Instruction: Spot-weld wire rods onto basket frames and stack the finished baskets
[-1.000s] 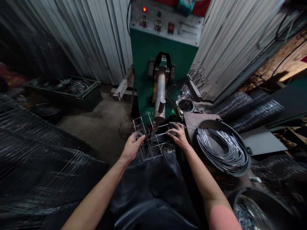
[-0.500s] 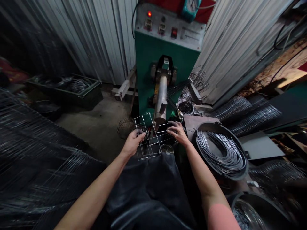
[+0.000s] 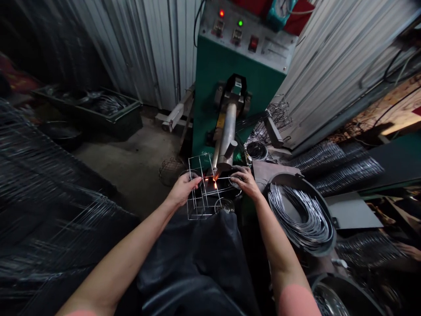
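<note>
A wire frame of thin metal rods hangs above my dark apron, under the welding machine. My left hand pinches the frame's left side between thumb and fingers. On the right, my right hand is closed on a thin wire that runs across to the frame. Orange sparks glow where this wire meets the frame, at the tip of the machine's metal arm. A red and a green light shine on the panel.
A round tub of curved wires stands at the right, with another tub below it. Stacked wire mesh lies behind. At the left are a green bin and a large wire pile.
Sparks have appeared at the machine's tip and the green light has come on. The wire frame has turned slightly in my hands. The camera view has shifted a little.
</note>
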A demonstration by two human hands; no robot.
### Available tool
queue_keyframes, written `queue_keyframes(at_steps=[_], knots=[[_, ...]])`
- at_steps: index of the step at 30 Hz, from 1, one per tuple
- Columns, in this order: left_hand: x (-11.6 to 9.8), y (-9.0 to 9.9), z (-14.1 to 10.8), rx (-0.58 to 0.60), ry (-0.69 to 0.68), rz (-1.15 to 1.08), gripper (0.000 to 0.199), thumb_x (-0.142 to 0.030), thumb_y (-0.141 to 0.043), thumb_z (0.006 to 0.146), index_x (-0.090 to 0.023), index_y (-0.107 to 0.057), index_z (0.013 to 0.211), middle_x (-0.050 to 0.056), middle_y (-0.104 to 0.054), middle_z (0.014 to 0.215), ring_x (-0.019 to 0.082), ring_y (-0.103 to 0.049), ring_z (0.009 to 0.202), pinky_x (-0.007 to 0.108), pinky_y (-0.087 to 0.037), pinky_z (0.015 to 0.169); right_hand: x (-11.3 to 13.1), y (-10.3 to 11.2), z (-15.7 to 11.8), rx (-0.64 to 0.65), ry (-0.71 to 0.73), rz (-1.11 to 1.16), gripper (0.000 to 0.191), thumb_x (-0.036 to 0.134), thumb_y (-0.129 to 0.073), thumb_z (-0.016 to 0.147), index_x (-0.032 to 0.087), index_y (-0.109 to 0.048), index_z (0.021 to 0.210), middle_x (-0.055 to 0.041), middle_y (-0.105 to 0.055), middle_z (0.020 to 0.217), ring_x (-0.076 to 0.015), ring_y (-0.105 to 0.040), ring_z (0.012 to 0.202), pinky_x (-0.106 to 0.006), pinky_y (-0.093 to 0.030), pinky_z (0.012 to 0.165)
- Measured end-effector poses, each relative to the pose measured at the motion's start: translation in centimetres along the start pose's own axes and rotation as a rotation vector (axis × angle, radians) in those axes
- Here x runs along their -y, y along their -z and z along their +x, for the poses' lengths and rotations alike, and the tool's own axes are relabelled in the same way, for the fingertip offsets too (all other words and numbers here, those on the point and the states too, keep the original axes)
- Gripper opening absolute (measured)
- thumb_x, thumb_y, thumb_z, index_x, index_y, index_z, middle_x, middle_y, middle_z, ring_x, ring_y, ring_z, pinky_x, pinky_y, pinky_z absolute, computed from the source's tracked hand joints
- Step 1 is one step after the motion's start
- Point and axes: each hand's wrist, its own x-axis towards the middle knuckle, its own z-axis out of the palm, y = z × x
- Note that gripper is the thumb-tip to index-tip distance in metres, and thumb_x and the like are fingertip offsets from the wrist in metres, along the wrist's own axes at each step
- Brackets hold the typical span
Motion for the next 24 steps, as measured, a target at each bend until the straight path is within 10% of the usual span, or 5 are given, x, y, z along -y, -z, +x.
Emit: queue_keyframes(at_steps=[14, 17, 22, 24], knots=[[0.7, 1.6, -3.0, 0.092, -0.048, 0.075, 0.024, -0.037, -0.066, 0.067, -0.016, -0.053, 0.064, -0.005, -0.048, 0.051, 0.007, -0.04, 0.049, 0.02, -0.031, 0.049, 3.8, 0.0, -2.5, -0.036, 0.06, -0.047, 0.013, 0.032, -0.061, 0.08, 0.023, -0.07, 0.078, -0.0053, -0.061, 0.113, -0.0237, -0.044, 0.103, -0.043, -0.041, 0.091], [0.5, 4.1, -6.3, 0.095, -0.039, 0.049, 0.025, -0.037, -0.067, 0.068, -0.016, -0.054, 0.064, -0.004, -0.05, 0.054, 0.007, -0.042, 0.051, 0.02, -0.036, 0.052, 6.0, 1.2, -5.5, -0.059, 0.102, -0.004, 0.018, 0.032, -0.064, 0.078, 0.025, -0.069, 0.094, -0.005, -0.056, 0.122, -0.0249, -0.043, 0.112, -0.045, -0.039, 0.096], [-0.6, 9.3, -11.8, 0.034, 0.167, -0.233, 0.026, -0.034, -0.072, 0.064, -0.017, -0.055, 0.059, -0.005, -0.049, 0.05, 0.008, -0.043, 0.047, 0.032, -0.051, 0.073, 4.7, 3.5, -13.3, -0.445, -0.19, 0.175, 0.048, 0.026, -0.049, 0.085, 0.027, -0.041, 0.132, -0.0092, -0.049, 0.129, -0.0232, -0.048, 0.115, -0.045, -0.038, 0.099], [-0.3, 10.2, -13.2, 0.005, 0.264, -0.362, 0.021, -0.031, -0.071, 0.066, -0.017, -0.056, 0.06, -0.004, -0.05, 0.049, 0.01, -0.05, 0.051, 0.037, -0.052, 0.078, 3.8, 2.6, -16.2, -0.328, -0.237, 0.19, 0.053, 0.022, -0.05, 0.081, 0.024, -0.04, 0.133, -0.0106, -0.05, 0.126, -0.0234, -0.048, 0.116, -0.047, -0.037, 0.101]])
